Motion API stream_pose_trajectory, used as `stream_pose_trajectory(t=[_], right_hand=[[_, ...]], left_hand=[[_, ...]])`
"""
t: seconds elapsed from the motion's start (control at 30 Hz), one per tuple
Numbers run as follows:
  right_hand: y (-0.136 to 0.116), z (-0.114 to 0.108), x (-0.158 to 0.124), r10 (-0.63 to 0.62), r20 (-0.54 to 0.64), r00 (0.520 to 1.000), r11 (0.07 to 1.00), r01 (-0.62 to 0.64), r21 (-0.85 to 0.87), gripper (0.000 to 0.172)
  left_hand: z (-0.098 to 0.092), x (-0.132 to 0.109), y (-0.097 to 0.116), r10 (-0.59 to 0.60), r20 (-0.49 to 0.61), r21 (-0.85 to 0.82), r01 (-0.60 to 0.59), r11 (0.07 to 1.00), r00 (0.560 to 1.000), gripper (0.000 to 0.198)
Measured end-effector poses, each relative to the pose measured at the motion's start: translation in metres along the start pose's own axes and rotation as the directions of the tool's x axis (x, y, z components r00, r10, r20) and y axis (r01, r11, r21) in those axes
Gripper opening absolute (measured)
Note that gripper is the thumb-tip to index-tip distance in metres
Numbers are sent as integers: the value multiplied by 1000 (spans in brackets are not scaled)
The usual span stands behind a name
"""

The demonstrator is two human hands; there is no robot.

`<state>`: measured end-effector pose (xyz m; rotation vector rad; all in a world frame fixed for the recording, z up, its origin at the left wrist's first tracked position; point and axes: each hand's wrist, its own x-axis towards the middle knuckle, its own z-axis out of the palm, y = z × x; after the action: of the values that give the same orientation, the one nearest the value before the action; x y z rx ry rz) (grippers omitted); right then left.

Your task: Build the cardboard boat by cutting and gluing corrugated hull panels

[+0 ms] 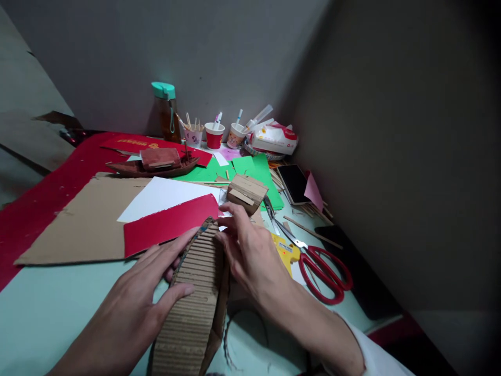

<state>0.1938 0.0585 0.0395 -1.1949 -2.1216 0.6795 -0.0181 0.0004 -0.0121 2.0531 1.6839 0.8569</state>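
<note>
A boat-shaped hull of corrugated cardboard (pixel 195 292) lies lengthwise in front of me on the pale green table (pixel 50 308). My left hand (pixel 144 292) grips its left side, thumb laid across the ribbed top, fingers along the edge. My right hand (pixel 250 250) holds the right side near the pointed far tip, fingers curled against the rim. A small cardboard block (pixel 247 193) stands just beyond my right fingers. A finished brown model boat (pixel 156 163) sits farther back.
Red-handled scissors (pixel 323 271) and a yellow tool (pixel 285 253) lie right of my hand. Sheets of brown cardboard (pixel 86 219), red (pixel 168 224), white (pixel 164 196) and green paper (pixel 254 172) cover the middle. A bottle (pixel 167 112), cups (pixel 214 136), a phone (pixel 294 184) stand by the wall.
</note>
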Motion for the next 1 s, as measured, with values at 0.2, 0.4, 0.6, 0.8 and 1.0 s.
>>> stream_pose_trajectory(t=[0.2, 0.4, 0.6, 0.8, 1.0], right_hand=[[12, -9, 6, 51, 40, 998, 992, -55, 112, 21], [16, -16, 6, 20, 61, 998, 984, -31, 175, 19], [16, -17, 6, 68, 38, 997, 976, -74, 205, 8], [15, -16, 7, 125, -10, 992, 959, -118, 259, 7], [15, -23, 8, 185, -53, 981, 906, -149, 396, 5]], left_hand=[[2, 1, 3, 30, 57, -3, -29, 1000, 998, 64], [4, 2, 9, 87, 50, 53, -90, 995, 995, 65], [8, 3, 9, 48, 57, 22, -50, 999, 997, 69], [6, 11, 31, -309, 35, -190, 310, 932, 950, 69], [-6, 25, 51, -431, 283, -622, 506, 597, 857, 59]])
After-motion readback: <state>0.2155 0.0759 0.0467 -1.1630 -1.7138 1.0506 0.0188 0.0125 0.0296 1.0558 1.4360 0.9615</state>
